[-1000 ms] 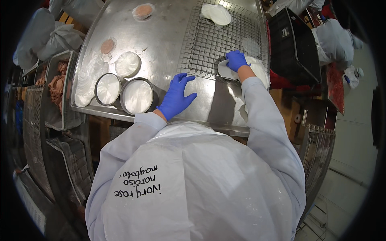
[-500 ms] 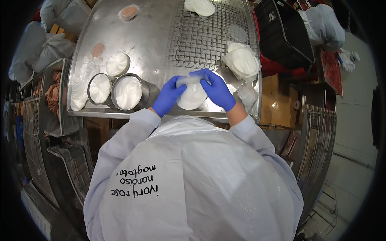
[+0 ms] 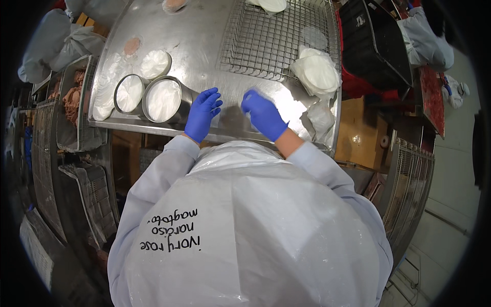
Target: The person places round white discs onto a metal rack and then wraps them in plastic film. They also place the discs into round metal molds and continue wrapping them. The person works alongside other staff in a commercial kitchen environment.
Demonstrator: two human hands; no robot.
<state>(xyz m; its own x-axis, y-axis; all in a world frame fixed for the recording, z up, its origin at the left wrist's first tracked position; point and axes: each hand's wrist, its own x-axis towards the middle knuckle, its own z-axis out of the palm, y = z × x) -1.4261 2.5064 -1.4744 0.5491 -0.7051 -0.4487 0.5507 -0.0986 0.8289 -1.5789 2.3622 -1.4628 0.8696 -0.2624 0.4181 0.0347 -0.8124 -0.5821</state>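
Note:
Over the near edge of the steel table [image 3: 204, 56], my left hand [image 3: 203, 113] in a blue glove is raised with its fingers apart, holding nothing. Across a small gap, my blue-gloved right hand [image 3: 263, 113] has curled, blurred fingers; whether anything is in them cannot be made out. Left of my left hand stand two metal rings, a larger ring [image 3: 186, 105] and a smaller ring [image 3: 116, 99], both with white round sheets inside. Behind them lies a white round piece [image 3: 155, 64]. A pile of white round sheets [image 3: 316, 71] sits right of my right hand.
A wire rack [image 3: 261, 43] lies on the table, with more white rounds [image 3: 273, 5] at its far end. Pink patties [image 3: 132, 46] are at the far left. A black crate [image 3: 376, 43] stands right, a meat-filled bin [image 3: 76, 97] left. Crumpled clear film [image 3: 320, 117] lies near right.
My hands have come apart, and the white disc and clear film formerly between them are no longer seen there. The view has shifted slightly, with the table appearing higher up.

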